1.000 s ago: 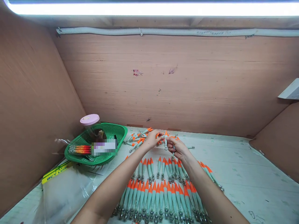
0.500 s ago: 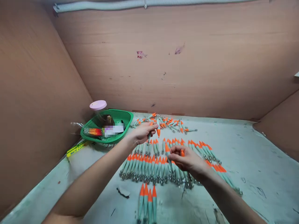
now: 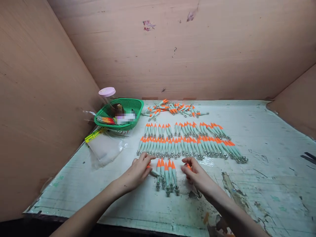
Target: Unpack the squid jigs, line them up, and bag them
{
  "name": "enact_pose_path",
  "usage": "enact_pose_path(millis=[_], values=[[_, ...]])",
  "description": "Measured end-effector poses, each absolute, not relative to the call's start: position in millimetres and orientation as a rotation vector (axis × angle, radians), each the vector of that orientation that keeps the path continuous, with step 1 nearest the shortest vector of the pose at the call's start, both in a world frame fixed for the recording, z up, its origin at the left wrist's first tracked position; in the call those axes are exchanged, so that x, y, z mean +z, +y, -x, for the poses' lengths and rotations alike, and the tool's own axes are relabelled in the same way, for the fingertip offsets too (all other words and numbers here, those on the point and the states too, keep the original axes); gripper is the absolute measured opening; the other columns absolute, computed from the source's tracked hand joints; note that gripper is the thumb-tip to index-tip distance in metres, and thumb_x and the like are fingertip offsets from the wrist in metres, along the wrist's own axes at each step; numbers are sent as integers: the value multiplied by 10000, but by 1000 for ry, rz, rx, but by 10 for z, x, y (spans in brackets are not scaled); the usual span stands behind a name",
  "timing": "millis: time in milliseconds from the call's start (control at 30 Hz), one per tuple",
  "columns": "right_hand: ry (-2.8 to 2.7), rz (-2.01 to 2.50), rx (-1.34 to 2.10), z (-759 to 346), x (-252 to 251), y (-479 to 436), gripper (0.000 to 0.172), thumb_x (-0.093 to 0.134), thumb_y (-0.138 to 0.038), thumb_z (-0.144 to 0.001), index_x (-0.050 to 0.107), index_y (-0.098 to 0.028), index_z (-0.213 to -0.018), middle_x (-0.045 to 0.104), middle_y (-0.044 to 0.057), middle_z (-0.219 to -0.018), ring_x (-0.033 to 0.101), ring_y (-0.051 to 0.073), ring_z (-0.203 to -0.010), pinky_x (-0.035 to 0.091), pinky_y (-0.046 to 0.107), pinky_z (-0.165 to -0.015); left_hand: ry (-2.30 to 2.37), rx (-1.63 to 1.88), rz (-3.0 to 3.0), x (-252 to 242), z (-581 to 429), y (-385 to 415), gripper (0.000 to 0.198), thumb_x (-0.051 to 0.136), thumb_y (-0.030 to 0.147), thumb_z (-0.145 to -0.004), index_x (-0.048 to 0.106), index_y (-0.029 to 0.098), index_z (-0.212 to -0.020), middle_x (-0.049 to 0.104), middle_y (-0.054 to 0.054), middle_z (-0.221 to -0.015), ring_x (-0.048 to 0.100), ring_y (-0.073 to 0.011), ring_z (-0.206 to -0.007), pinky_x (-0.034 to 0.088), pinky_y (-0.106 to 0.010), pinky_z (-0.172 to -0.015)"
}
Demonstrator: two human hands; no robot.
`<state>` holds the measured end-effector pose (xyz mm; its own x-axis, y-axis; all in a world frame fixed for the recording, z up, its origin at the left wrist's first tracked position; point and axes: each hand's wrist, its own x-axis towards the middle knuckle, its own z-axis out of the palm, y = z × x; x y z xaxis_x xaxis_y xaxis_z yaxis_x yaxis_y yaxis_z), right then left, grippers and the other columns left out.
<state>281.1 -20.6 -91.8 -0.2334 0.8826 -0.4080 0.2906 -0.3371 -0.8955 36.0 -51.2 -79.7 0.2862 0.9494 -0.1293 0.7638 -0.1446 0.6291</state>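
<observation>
My left hand (image 3: 140, 171) is closed round a squid jig (image 3: 155, 172) with an orange tip and pale green body, tilted beside the small front group of jigs (image 3: 167, 174). On that group's other side, my right hand (image 3: 197, 174) curls round another squid jig (image 3: 189, 166); only its orange end and some hooks show past the fingers. The front group holds several jigs lying side by side, orange tips away from me and hook crowns towards me. Just behind lie two long rows of matching jigs (image 3: 170, 144).
A loose heap of jigs (image 3: 172, 108) lies by the back wall. At left stands a green basket (image 3: 138, 107) with a pink-lidded jar (image 3: 107, 92) and packaged red-yellow items. Clear plastic bags (image 3: 106, 148) lie before it. Brown boards (image 3: 158, 65) wall the table (image 3: 259, 125).
Both hands have come from the heap and rows to the front group, which now has one more jig. My view has shifted, showing more of the table's front.
</observation>
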Motion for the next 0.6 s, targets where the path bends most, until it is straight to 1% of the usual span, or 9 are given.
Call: enact_pose_path(millis=[67,133,200,300,367,433,500,600], values=[[-1302,1488,1656,-2828,-935,-240,318,484,-398,-726,442,-203,-974,436,-54,-682,448,115,-527,368,248,-513,1525,546,-1756,-738,-358,-552,409,389,194,-834,524,191,-1221,521,-84,-1073,531,-210,-981,425,-380,-897],[-1311,1446,1618,-2833,-1004,-270,342,470,-403,-728,454,-192,-997,475,-20,-752,519,136,-592,434,280,-574,1532,648,-1507,-689,-369,-571,419,386,236,-843,537,167,-1228,551,-63,-974,554,-188,-905,447,-346,-865],[-1445,1449,1451,-2834,-1098,-292,399,476,-409,-739,470,-177,-1063,514,14,-802,567,176,-683,476,339,-675,1572,732,-1270,-687,-384,-575,434,425,294,-845,541,136,-1233,577,-41,-859,571,-172,-811,459,-325,-821],[-1712,1520,1054,-2857,-1208,-310,463,491,-403,-776,483,-151,-1165,570,64,-851,571,238,-803,468,418,-782,1591,833,-1003,-754,-392,-581,500,546,312,-789,526,116,-1248,603,-25,-782,597,-164,-770,470,-307,-777],[-1831,1530,816,-2889,-1232,-311,405,493,-379,-805,528,-151,-1137,576,93,-894,556,263,-854,461,443,-794,1588,880,-924,-807,-380,-596,518,626,304,-730,555,122,-1210,600,-9,-747,602,-155,-723,473,-290,-718],[-1918,1457,665,-2917,-1212,-306,274,473,-330,-839,584,-167,-1030,562,107,-920,545,264,-872,469,430,-773,1614,909,-952,-847,-360,-616,474,692,306,-669,619,128,-1103,573,12,-688,583,-141,-665,455,-265,-656],[-2040,1315,599,-2910,-1150,-304,181,459,-272,-869,606,-184,-927,559,100,-907,539,247,-865,474,392,-737,1652,929,-1018,-874,-341,-633,416,724,311,-630,656,128,-998,546,26,-638,546,-124,-618,422,-242,-600],[-2314,1071,601,-2770,-990,-315,121,501,-211,-875,616,-188,-845,579,79,-854,524,223,-835,460,346,-712,1642,954,-1033,-888,-331,-648,410,731,327,-618,651,126,-967,543,29,-639,511,-105,-590,384,-217,-544]])
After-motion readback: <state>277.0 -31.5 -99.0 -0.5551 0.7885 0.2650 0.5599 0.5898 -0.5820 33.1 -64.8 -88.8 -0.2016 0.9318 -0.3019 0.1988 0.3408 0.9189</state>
